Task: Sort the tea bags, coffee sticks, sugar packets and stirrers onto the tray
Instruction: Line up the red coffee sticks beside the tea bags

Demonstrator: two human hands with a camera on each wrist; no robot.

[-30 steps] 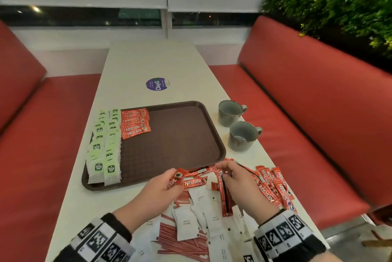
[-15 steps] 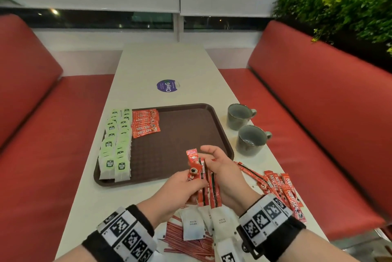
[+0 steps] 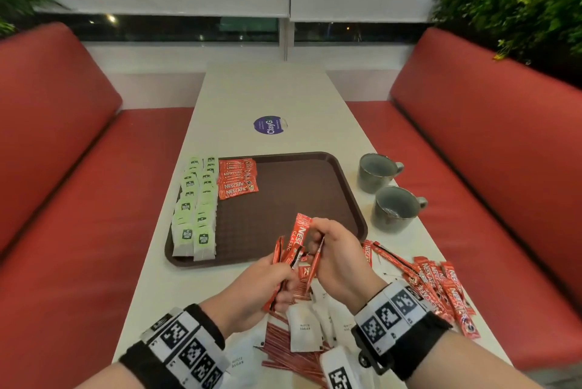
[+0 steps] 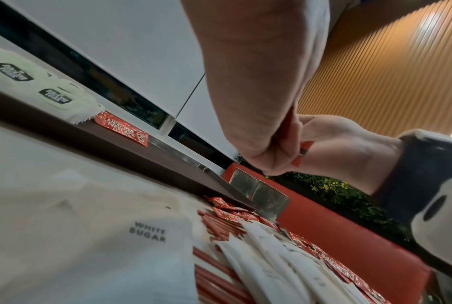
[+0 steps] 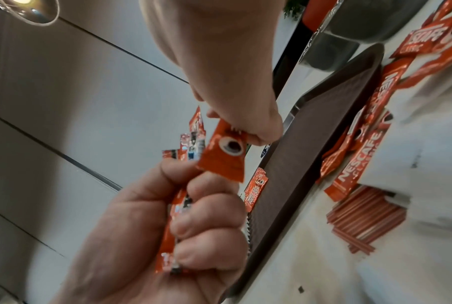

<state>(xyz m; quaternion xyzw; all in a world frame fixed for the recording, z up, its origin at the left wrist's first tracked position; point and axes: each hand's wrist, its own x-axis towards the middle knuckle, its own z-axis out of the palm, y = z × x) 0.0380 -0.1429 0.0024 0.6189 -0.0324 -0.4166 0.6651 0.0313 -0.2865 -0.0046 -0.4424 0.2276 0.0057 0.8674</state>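
Two hands work just above the near edge of a brown tray (image 3: 315,168) on a long pale table (image 3: 267,96). The step in hand looks like gathering loose red coffee sticks into one bundle before laying them down. The left hand (image 3: 252,288) is closed around a small bunch of coffee sticks (image 3: 285,258), which stand up out of its fist. The right hand (image 3: 338,258) pinches the end of one more coffee stick (image 5: 223,156) between thumb and fingertip, touching the bunch.

On the tray, green tea bags (image 3: 195,206) fill the left edge, with a short stack of coffee sticks (image 3: 237,179) beside them. More sticks (image 3: 441,288), white sugar packets (image 3: 304,329) and red stirrers (image 3: 283,354) lie on the table near the wrists.

Next, likely, the bundle needs squaring up and placing by the tray's stack.
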